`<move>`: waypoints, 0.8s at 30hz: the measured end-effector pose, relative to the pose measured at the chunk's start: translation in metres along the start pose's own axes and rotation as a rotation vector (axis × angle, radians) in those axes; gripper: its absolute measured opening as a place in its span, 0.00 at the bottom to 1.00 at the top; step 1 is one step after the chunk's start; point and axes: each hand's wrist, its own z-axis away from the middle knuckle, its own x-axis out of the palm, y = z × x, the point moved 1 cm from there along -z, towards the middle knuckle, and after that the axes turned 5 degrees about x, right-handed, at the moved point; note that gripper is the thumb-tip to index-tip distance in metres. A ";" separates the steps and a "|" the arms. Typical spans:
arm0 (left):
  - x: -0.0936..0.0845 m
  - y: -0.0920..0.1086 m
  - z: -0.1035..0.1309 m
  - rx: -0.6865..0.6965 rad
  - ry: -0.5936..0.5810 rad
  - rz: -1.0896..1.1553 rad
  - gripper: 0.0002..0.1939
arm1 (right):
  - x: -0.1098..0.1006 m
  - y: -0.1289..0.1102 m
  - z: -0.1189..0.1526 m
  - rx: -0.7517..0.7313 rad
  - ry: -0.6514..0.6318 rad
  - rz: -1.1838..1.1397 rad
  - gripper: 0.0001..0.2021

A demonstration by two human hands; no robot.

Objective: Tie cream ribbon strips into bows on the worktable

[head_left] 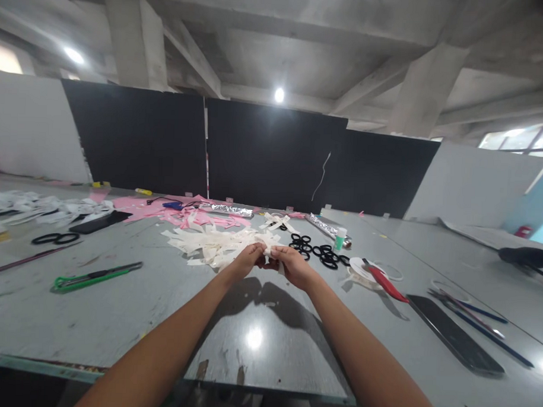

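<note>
My left hand and my right hand meet over the middle of the grey table. Their fingertips pinch a small white strip between them; its full shape is hidden by the fingers. Just behind and left of my hands spreads a pile of cream-white strips. To the right of my right hand lie several black rings. A few crossed white strips rest on black rings behind my hands.
Right: a glue stick, white tape roll, red cutter, black phone-like slab and pens. Left: a green cutter, scissors, a black case and white scraps. Pink paper and foil lie behind.
</note>
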 end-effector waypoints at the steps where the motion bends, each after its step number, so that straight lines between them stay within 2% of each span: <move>1: 0.000 0.000 -0.001 0.022 0.046 -0.001 0.18 | 0.000 0.002 -0.003 -0.039 0.057 -0.023 0.11; 3: 0.000 0.000 -0.003 0.084 0.138 0.002 0.18 | -0.001 0.006 -0.008 -0.113 0.173 -0.052 0.12; 5: 0.000 0.001 -0.003 0.142 0.178 -0.027 0.17 | -0.005 0.008 -0.011 -0.143 0.256 -0.051 0.13; 9: -0.001 0.000 -0.001 0.202 0.229 -0.216 0.16 | -0.012 0.010 -0.013 -0.134 0.332 0.011 0.14; 12: -0.002 -0.001 0.000 0.222 0.286 -0.271 0.15 | -0.011 0.010 -0.012 -0.116 0.332 0.021 0.14; 15: -0.001 0.000 -0.001 0.229 0.241 -0.169 0.17 | -0.005 0.010 -0.011 -0.101 0.327 -0.040 0.14; 18: -0.001 -0.001 -0.001 0.220 0.216 -0.165 0.18 | 0.001 0.010 -0.009 -0.090 0.308 -0.068 0.13; 24: -0.004 -0.004 -0.002 0.196 0.188 -0.094 0.18 | 0.004 0.006 -0.003 -0.022 0.189 -0.097 0.11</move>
